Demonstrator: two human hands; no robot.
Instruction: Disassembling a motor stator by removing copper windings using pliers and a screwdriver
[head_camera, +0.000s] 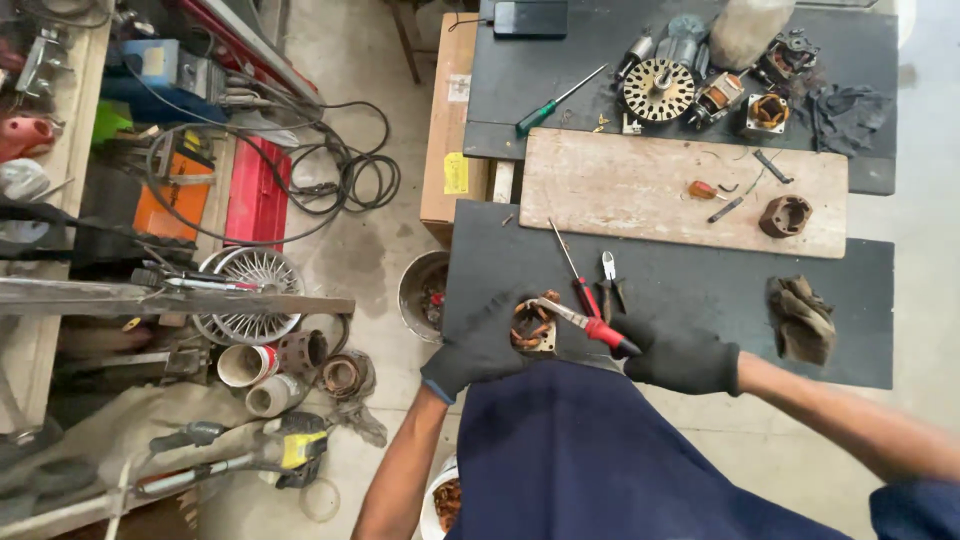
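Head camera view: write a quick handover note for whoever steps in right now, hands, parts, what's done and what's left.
Left hand, gloved, steadies a small motor stator on the dark mat.
Right hand, gloved, holds red-handled pliers with the tip at the stator's copper winding.
A red screwdriver and cutters lie just beyond.
Done: a bare stator core sits on the wooden board.
Left: copper is in this stator yet.

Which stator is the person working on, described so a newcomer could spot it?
On the near dark mat, find the gloved left hand. It grips a small square motor stator with copper windings, the only one with red-handled pliers biting into it.
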